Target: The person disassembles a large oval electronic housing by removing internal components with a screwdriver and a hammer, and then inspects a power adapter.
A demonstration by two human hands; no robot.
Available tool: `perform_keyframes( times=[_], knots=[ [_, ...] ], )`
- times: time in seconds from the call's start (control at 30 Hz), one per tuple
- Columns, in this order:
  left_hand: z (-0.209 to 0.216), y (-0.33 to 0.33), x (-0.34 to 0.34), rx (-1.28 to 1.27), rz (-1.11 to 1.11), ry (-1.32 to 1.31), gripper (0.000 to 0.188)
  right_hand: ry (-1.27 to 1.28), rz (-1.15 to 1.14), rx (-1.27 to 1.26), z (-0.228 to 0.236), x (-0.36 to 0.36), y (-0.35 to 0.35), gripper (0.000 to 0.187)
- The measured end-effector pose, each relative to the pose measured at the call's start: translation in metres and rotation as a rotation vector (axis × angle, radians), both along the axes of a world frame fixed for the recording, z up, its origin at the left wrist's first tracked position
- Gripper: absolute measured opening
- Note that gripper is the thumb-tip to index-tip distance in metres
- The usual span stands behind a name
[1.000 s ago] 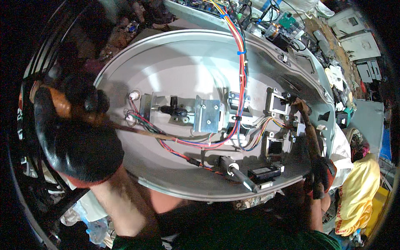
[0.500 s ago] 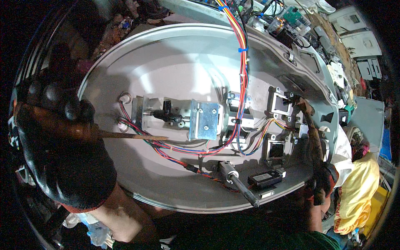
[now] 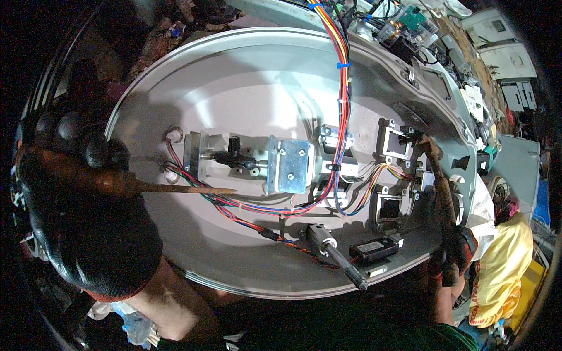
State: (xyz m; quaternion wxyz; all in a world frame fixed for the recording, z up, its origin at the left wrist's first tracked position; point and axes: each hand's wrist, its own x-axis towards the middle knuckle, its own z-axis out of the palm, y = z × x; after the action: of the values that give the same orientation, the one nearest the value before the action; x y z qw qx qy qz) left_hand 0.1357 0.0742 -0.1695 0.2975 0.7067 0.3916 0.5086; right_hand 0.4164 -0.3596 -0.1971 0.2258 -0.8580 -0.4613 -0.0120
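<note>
My left hand, in a black coated glove with a red cuff, is closed round the brown handle of a rusty pointed tool, like an awl. Its shaft reaches over the wires inside a large oval grey housing, apart from the metal bracket. At the housing's right end, my right hand, also gloved, is closed round a long brown rusty tool with a bent upper end; its exact kind is unclear. That upper end lies beside a square white frame. Most right-hand fingers are in shadow.
A wire bundle runs from the back into the housing. A metal cylinder with a threaded rod and a black box lie near the front rim. A yellow sack stands right; circuit boards and cables lie behind.
The housing's far rim and the wires sit slightly higher in the picture. Both hands keep their tools in nearly the same places.
</note>
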Motion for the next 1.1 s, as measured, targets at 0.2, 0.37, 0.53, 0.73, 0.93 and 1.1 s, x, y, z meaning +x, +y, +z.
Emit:
perform_keyframes(
  times=[0.2, 0.37, 0.53, 0.73, 0.93, 1.1],
  knots=[
    [0.002, 0.006, 0.002, 0.474, 0.159, 0.500, 0.045, 0.004, 0.007, 0.000, -0.001, 0.006, 0.002, 0.038],
    [0.006, -0.002, 0.008, -0.236, 0.034, -0.291, 0.046, -0.006, 0.024, 0.016, -0.009, 0.012, 0.009, 0.039],
    [0.001, -0.001, 0.000, -0.309, -0.050, -0.388, 0.046, -0.015, 0.049, 0.025, -0.014, 0.024, 0.013, 0.040],
    [0.005, -0.004, 0.000, -0.364, -0.100, -0.498, 0.049, -0.005, 0.050, 0.030, -0.014, 0.031, 0.012, 0.040],
    [-0.011, -0.019, -0.012, -0.394, -0.041, -0.264, 0.055, 0.012, 0.032, 0.023, -0.016, 0.026, 0.006, 0.041],
    [0.000, -0.055, 0.049, -0.310, -0.215, 0.368, 0.050, 0.073, 0.018, 0.022, -0.010, 0.024, 0.006, 0.042]
  ],
)
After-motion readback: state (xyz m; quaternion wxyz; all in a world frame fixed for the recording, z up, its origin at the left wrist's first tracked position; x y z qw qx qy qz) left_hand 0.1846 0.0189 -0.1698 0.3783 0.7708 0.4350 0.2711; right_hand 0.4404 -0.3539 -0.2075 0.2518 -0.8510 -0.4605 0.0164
